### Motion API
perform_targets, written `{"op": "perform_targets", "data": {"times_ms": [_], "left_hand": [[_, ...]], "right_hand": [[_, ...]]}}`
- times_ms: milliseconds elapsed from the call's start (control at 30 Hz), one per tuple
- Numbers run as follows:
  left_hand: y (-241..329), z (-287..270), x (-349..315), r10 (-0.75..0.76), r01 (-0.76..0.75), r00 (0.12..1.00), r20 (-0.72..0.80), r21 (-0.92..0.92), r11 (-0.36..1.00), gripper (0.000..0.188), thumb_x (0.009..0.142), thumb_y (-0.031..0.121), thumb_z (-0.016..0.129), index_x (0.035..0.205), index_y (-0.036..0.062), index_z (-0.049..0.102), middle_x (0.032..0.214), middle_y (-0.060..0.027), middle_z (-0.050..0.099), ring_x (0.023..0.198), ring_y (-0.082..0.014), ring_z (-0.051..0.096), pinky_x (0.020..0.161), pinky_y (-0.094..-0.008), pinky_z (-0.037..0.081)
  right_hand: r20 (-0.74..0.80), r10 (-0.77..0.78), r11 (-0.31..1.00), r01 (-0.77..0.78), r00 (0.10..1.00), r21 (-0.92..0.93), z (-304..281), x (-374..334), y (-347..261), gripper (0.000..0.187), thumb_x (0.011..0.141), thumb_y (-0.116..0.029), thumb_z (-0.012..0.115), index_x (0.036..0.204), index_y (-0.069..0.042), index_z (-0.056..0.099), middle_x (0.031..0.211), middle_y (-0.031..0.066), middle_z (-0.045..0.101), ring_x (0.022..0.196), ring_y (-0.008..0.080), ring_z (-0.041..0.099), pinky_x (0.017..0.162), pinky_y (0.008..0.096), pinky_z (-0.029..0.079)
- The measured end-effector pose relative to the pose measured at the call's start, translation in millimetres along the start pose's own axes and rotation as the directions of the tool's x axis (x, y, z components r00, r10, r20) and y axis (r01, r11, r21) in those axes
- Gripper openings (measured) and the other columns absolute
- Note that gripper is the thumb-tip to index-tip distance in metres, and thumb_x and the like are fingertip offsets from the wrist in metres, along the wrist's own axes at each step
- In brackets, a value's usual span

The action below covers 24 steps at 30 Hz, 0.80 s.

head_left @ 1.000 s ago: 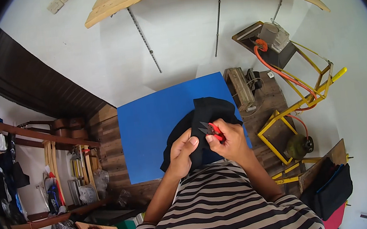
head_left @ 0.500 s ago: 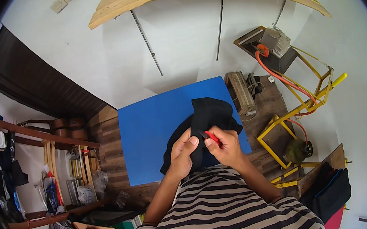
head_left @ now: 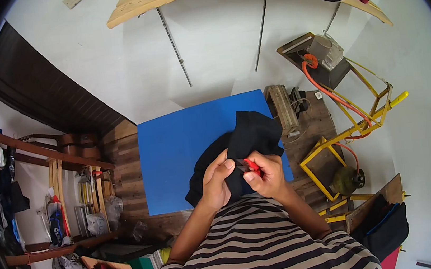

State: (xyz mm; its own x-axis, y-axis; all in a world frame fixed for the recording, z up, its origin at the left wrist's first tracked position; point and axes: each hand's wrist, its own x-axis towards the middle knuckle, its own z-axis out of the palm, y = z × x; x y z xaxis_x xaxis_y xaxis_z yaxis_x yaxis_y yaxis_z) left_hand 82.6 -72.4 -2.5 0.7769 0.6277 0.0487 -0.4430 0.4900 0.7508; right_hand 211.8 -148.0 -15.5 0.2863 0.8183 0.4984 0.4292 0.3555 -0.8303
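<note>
A black cloth garment [head_left: 256,134] lies bunched over the right part of the blue tabletop [head_left: 174,144], close against my striped shirt. My left hand [head_left: 215,181] pinches the cloth between thumb and fingers. My right hand [head_left: 267,177] is closed round small red-handled snips [head_left: 252,166]. Their dark metal blades point left at the cloth, right by my left thumb. Whether the blades touch the fabric is too small to tell.
Beside the table's right edge stands a wooden crate [head_left: 280,108]. Further right are a yellow metal frame [head_left: 333,142] with an orange hose and a green gas cylinder [head_left: 347,180]. A cluttered shelf rack [head_left: 52,148] stands at left; a wooden shelf [head_left: 147,3] runs along the far wall.
The upper fold of black cloth has shifted right. My right hand has turned the snips slightly, so more of the red handles and the blades shows. My left hand keeps its pinch.
</note>
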Motion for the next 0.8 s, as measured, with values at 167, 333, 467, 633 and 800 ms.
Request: {"op": "perform_targets", "data": {"times_ms": [167, 333, 467, 633, 800], "left_hand": [[-2.9, 0.2, -1.8, -0.036, 0.036, 0.999, 0.006, -0.053, 0.998, 0.042, 0.093, 0.024, 0.045, 0.124, -0.005, 0.048, 0.111, -0.0088, 0.058, 0.102, -0.0131, 0.055, 0.091, -0.0253, 0.041], [-2.1, 4.9, 0.3, -0.024, 0.025, 0.999, -0.045, 0.017, 1.0, 0.045, 0.094, 0.023, 0.04, 0.128, -0.0069, 0.044, 0.12, -0.0168, 0.056, 0.107, -0.0211, 0.057, 0.094, -0.0318, 0.043], [-2.9, 9.0, 0.9, -0.057, 0.056, 0.998, -0.017, -0.041, 0.998, 0.044, 0.095, 0.022, 0.039, 0.129, -0.0059, 0.043, 0.123, -0.0165, 0.055, 0.108, -0.0216, 0.057, 0.094, -0.0329, 0.044], [-3.5, 13.7, 2.8, -0.093, 0.089, 0.995, -0.038, -0.103, 0.991, 0.043, 0.096, 0.023, 0.041, 0.128, -0.0047, 0.045, 0.12, -0.0135, 0.056, 0.108, -0.0185, 0.056, 0.095, -0.0302, 0.042], [-2.6, 21.1, 7.0, -0.091, 0.086, 0.995, -0.038, -0.109, 0.99, 0.043, 0.095, 0.024, 0.043, 0.127, -0.0048, 0.046, 0.119, -0.0112, 0.056, 0.106, -0.016, 0.055, 0.095, -0.0277, 0.04]], "right_hand": [[-0.01, -0.078, 0.979, 0.075, 0.997, -0.189, -5.0, 0.8, -3.6, 0.018, 0.072, -0.014, 0.07, 0.076, -0.003, 0.057, 0.057, 0.0092, 0.053, 0.045, 0.0229, 0.054, 0.044, 0.0309, 0.042], [-0.032, -0.169, 0.944, 0.153, 0.985, -0.291, -8.4, -0.1, -7.5, 0.02, 0.071, -0.016, 0.071, 0.072, -0.005, 0.055, 0.057, 0.0066, 0.052, 0.044, 0.0233, 0.054, 0.042, 0.0313, 0.042], [-0.01, -0.221, 0.914, 0.203, 0.975, -0.35, -13.2, -0.9, -9.6, 0.021, 0.07, -0.017, 0.072, 0.072, -0.004, 0.055, 0.057, 0.0062, 0.052, 0.045, 0.0231, 0.054, 0.042, 0.0315, 0.042], [-0.022, -0.243, 0.902, 0.218, 0.97, -0.373, -13.8, -1.8, -6.9, 0.022, 0.07, -0.017, 0.072, 0.072, -0.004, 0.055, 0.058, 0.0065, 0.052, 0.046, 0.0231, 0.055, 0.043, 0.0316, 0.042], [-0.013, -0.22, 0.908, 0.2, 0.975, -0.368, -17.0, -5.2, -2.8, 0.024, 0.07, -0.021, 0.071, 0.072, -0.004, 0.054, 0.06, 0.0079, 0.054, 0.047, 0.0241, 0.055, 0.044, 0.0323, 0.043]]}}
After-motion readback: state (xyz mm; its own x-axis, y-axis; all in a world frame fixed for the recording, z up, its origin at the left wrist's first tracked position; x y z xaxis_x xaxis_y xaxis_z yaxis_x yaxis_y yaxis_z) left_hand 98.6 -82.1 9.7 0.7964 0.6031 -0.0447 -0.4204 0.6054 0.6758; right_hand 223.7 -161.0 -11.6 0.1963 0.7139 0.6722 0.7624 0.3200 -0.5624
